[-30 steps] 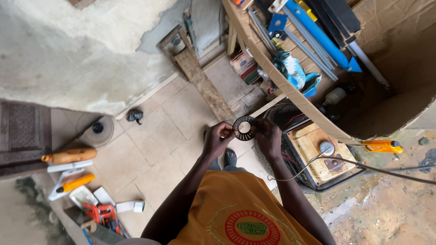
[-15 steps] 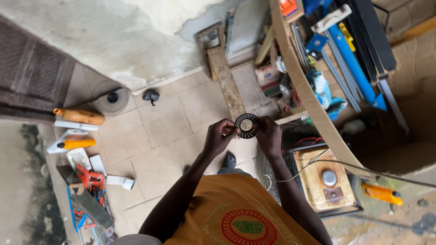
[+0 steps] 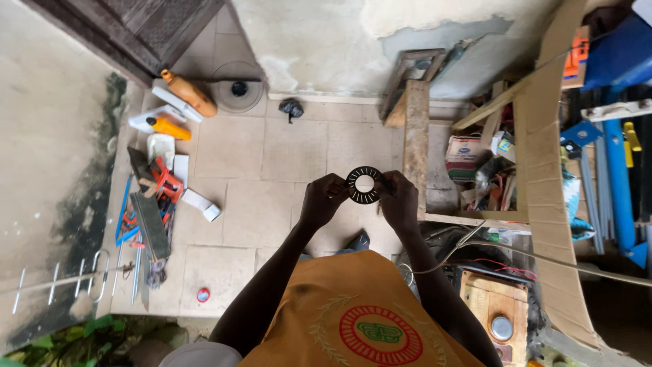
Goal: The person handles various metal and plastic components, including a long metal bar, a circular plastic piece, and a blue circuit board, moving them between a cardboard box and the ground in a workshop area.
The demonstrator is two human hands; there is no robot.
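Fingers of my left hand [image 3: 324,202] and right hand [image 3: 399,200] pinched opposite edges of a black slotted ring [image 3: 365,185], which sat between them, held up flat toward me, its hole open to the tiled floor [image 3: 299,149] beneath. Both hands were closed on it, neither nearer than the other. Beyond the right hand stood a wooden plank [image 3: 415,146] and a cluttered shelf [image 3: 485,170]. Well off past the left hand lay scattered tools [image 3: 153,204] and an orange bottle [image 3: 189,94].

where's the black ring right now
In the head view the black ring is at centre frame, held up between the left hand and right hand, above the tiled floor, just left of the wooden plank.
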